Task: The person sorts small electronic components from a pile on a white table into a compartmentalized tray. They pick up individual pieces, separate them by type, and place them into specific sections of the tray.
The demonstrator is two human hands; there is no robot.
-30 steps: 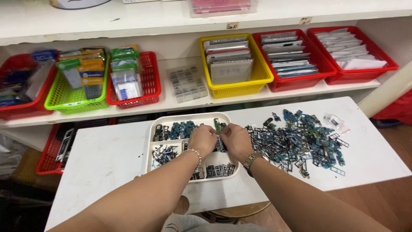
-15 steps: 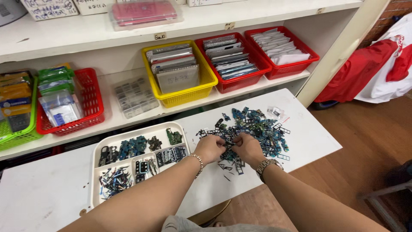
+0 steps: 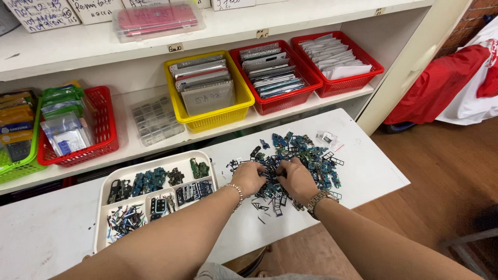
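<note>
A heap of small blue and black electronic parts (image 3: 303, 155) lies on the white table (image 3: 363, 171). My left hand (image 3: 249, 177), with a bead bracelet at the wrist, and my right hand (image 3: 296, 180), with a metal watch, are both down in the near side of the heap, fingertips together among the parts. Whether either hand pinches a piece is hidden by the fingers. A white divided tray (image 3: 129, 173) with sorted parts in its compartments sits left of the hands.
Behind the table a white shelf carries a yellow basket (image 3: 210, 93), two red baskets (image 3: 272, 78) with flat packets, a clear compartment box (image 3: 154, 119) and a red basket (image 3: 78, 129) of bags. Wooden floor and a red-and-white cloth (image 3: 446, 83) lie to the right.
Both hands moved from the divided tray over to the loose heap on the right. The view swung right and closer with them.
</note>
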